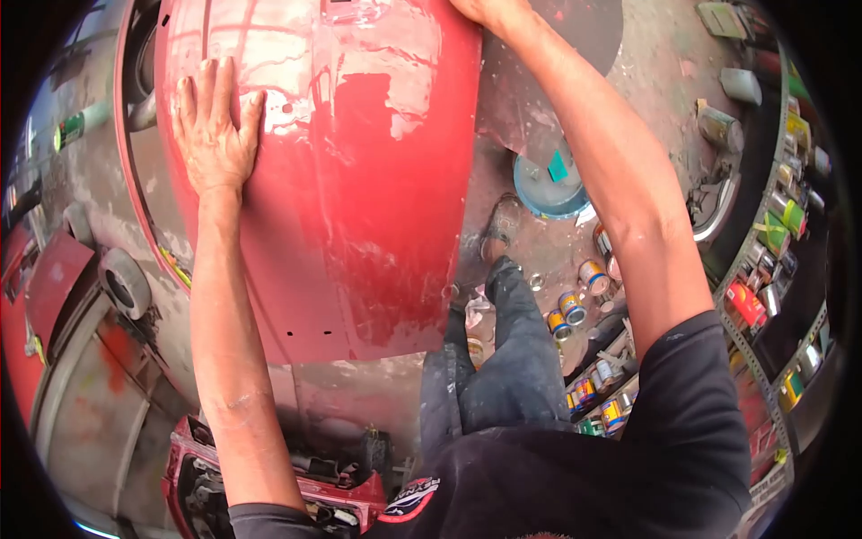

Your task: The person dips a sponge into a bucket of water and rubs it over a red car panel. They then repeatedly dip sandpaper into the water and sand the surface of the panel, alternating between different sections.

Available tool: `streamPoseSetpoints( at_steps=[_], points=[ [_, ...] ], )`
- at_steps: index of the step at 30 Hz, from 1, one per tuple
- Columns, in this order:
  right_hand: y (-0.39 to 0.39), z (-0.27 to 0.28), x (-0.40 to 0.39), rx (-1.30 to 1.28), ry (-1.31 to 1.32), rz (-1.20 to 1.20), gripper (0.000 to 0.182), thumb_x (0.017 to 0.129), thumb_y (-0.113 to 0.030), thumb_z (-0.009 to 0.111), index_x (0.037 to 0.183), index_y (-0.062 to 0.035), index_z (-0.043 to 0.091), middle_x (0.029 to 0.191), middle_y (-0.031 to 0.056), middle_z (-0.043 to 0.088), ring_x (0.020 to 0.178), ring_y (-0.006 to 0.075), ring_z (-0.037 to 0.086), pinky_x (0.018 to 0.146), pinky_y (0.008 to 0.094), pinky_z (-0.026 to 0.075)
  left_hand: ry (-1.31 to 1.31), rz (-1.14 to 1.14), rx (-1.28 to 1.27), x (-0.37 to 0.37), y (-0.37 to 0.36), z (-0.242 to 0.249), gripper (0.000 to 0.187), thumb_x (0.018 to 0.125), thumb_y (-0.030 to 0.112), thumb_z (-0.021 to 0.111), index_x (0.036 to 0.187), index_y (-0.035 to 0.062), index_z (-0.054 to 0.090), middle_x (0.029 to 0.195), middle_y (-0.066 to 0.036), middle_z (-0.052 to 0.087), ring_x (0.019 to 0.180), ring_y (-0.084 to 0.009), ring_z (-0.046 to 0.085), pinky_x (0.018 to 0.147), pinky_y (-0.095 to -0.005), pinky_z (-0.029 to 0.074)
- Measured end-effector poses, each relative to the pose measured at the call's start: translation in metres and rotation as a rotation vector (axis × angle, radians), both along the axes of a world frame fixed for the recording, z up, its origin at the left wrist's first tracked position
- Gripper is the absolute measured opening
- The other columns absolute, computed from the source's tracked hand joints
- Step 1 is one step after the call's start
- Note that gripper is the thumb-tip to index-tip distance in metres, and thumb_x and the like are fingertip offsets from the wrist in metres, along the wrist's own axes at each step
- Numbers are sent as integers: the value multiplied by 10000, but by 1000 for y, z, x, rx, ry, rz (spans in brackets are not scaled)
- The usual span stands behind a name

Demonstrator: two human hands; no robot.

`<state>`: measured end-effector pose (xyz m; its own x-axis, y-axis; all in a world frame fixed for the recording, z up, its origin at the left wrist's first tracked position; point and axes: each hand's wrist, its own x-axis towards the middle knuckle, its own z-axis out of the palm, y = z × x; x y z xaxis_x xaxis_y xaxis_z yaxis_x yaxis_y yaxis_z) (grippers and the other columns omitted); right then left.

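Observation:
A glossy red car body panel (395, 180), which looks like a hood, lies in front of me with light patches reflected in it. Small holes show near its lower edge. My left hand (215, 135) rests flat on its left part, fingers and thumb spread, holding nothing. At the top of the view, my right hand (489, 9) is by the panel's upper right edge. The frame cuts off most of that hand, so I cannot see its fingers.
A blue basin (549, 193) with a green piece in it stands on the floor right of the panel. Several paint cans (593, 277) stand near my legs. Cans crowd a shelf (763, 242) at right. A tyre (124, 283) and car parts are at left.

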<state>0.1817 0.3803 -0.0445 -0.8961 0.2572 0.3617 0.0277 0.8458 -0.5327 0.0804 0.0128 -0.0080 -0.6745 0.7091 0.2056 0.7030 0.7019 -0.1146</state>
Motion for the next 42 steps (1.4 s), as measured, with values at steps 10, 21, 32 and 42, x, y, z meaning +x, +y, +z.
streamPoseSetpoints(
  at_steps=[10, 21, 32, 42],
  points=[
    [-168, -4, 200, -66, -277, -19, 693, 995, -323, 617, 1517, 75, 393, 1595, 317, 342, 1481, 509, 323, 1166, 656, 305, -27, 4, 34, 5, -3, 0, 645, 990, 565, 549, 1565, 291, 447, 1635, 0, 403, 1529, -329, 303, 1244, -508, 220],
    [-126, -2, 110, 64, -105, -49, 594, 957, -241, 662, 1454, 39, 496, 1515, 299, 437, 1398, 488, 421, 1144, 587, 352, -7, 36, -5, 1, -1, -3, 671, 987, 614, 516, 1576, 304, 427, 1635, 8, 402, 1530, -315, 298, 1243, -517, 215],
    [-86, -5, 89, 128, -134, 280, 661, 885, -146, 710, 1491, -10, 482, 1549, 213, 460, 1451, 388, 422, 1197, 525, 345, 21, 20, 8, 0, -4, -5, 668, 990, 635, 506, 1568, 305, 446, 1634, 10, 413, 1527, -317, 315, 1231, -490, 236],
    [-108, -1, 53, 128, -11, 348, 633, 845, -183, 714, 1412, 33, 533, 1502, 215, 498, 1418, 383, 447, 1171, 512, 380, 15, -1, 40, 1, -4, -2, 659, 994, 613, 523, 1576, 320, 427, 1640, 21, 402, 1530, -307, 313, 1217, -487, 262]
  ],
)
